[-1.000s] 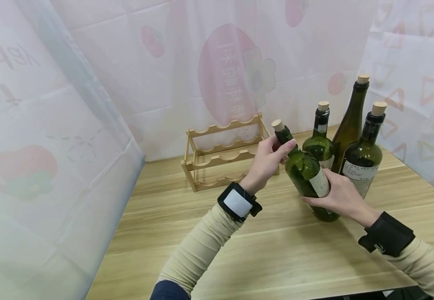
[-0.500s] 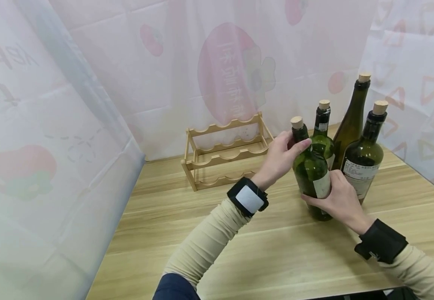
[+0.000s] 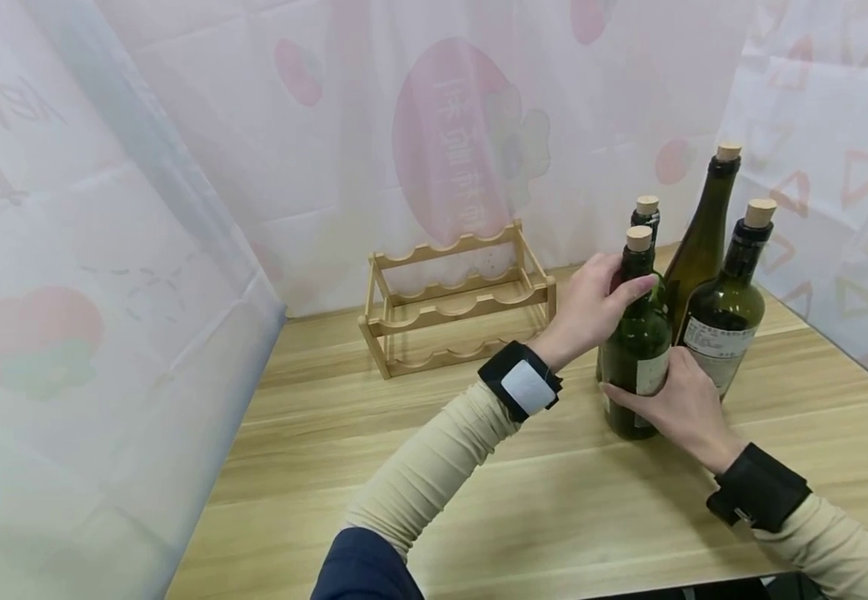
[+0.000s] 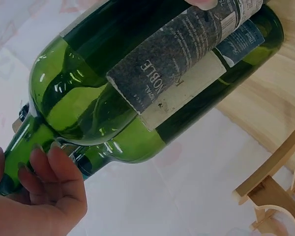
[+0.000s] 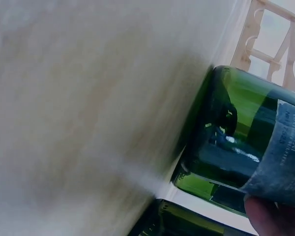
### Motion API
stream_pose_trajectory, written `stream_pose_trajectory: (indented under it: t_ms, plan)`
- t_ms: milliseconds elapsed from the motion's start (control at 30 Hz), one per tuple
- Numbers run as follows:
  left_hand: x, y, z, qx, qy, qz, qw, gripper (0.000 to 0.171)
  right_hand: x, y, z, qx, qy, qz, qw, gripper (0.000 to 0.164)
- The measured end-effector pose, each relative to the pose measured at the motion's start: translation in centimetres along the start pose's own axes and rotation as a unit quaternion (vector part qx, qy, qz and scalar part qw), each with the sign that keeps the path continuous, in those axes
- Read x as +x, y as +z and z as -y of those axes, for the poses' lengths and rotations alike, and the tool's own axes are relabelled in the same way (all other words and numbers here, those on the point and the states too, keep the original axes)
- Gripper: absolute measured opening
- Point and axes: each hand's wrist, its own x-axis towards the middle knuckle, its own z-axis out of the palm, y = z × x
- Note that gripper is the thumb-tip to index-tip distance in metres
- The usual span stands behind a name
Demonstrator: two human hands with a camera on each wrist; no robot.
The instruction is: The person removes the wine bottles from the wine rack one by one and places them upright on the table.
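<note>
A green wine bottle (image 3: 631, 357) with a cork in its neck stands upright between my two hands. My left hand (image 3: 590, 307) holds it by the neck, thumb on the near side; in the left wrist view the curled fingers of that hand (image 4: 56, 189) lie around the glass. Lower down, my right hand (image 3: 680, 410) grips the labelled body from the right. Only a bit of its thumb or finger (image 5: 265, 215) shows in the right wrist view, close to the dark label. A second corked bottle (image 3: 646, 218) stands right behind, mostly hidden by the held one.
To the right stand a tall slim corked bottle (image 3: 700, 237) and a wide labelled bottle (image 3: 726, 312). A wooden wine rack (image 3: 460, 312) with scalloped rails sits at the back, left of my hands. Printed curtains (image 3: 314, 175) close off the back and sides of the wooden table (image 3: 494, 508).
The held bottle has gone from leaning left to upright, its neck moving right in front of the bottle behind. My left hand moved right with it; the right hand kept its grip.
</note>
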Motion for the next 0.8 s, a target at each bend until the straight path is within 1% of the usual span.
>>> stream_pose_trajectory:
  t_ms: [100,233,333,467,500,567,633,733,800]
  plan:
    - [0.3,0.5,-0.2,0.033,0.009,0.008,0.9994,0.031,-0.1,-0.1,-0.2,0.001,-0.008,0.002,1.000,0.072]
    - [0.6,1.4,-0.5,0.067,0.016,0.027,0.9973,0.033,-0.5,-0.3,-0.6,0.006,-0.009,0.017,1.000,0.074]
    - [0.8,1.9,-0.8,0.083,0.018,0.032,0.9959,0.035,-0.6,-0.6,-0.8,0.000,-0.007,0.022,1.000,0.074]
    - [1.0,2.2,-1.1,0.092,0.017,0.032,0.9951,0.036,-0.5,-1.3,-0.8,-0.028,0.002,0.036,0.999,0.074]
    - [1.1,2.3,-1.1,0.093,0.017,0.032,0.9950,0.036,-0.5,-1.6,-0.8,-0.039,0.008,0.045,0.998,0.073]
    - [1.1,2.4,-1.2,0.096,0.017,0.033,0.9947,0.035,-0.5,-2.0,-0.6,-0.066,0.025,0.074,0.995,0.065]
    - [1.2,2.5,-1.1,0.097,0.017,0.033,0.9946,0.035,-0.7,-2.4,-0.4,-0.097,0.044,0.109,0.988,0.062]
    - [1.2,2.7,-1.1,0.101,0.012,0.034,0.9943,0.034,-1.3,-2.9,-0.2,-0.135,0.066,0.159,0.976,0.067]
    - [1.0,2.8,-0.8,0.090,0.011,0.032,0.9954,0.033,-1.9,-3.0,-0.1,-0.142,0.075,0.190,0.969,0.068]
